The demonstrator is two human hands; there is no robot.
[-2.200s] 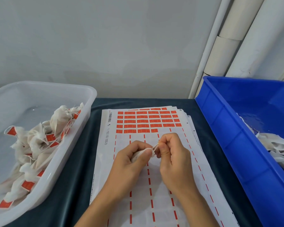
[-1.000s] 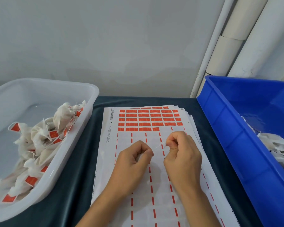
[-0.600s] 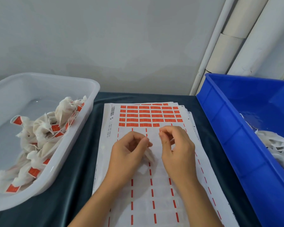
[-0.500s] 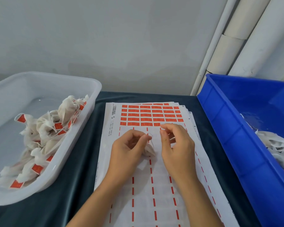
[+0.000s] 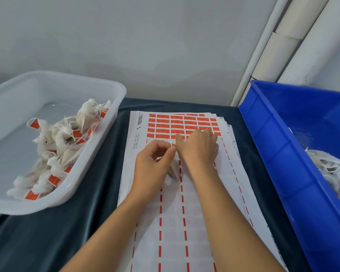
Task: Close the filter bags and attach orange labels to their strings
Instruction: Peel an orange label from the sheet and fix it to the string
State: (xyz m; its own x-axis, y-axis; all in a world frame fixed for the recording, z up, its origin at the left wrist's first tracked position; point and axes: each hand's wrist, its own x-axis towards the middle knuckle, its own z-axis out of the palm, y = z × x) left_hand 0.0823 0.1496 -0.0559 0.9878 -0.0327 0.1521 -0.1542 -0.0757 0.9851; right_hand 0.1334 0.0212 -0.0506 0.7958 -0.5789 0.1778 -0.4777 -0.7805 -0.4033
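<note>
Head view, left hand (image 5: 155,163) pinching filter bag (image 5: 173,169) string, right hand (image 5: 199,148) fingers reaching orange labels (image 5: 177,124), grip perhaps empty.

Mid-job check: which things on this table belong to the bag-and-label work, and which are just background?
Job: filter bag and string held by left hand; right hand reaching the orange labels; label sheet; white tub of labelled bags; blue bin of bags.

Background: white pipes; dark tablecloth.
</note>
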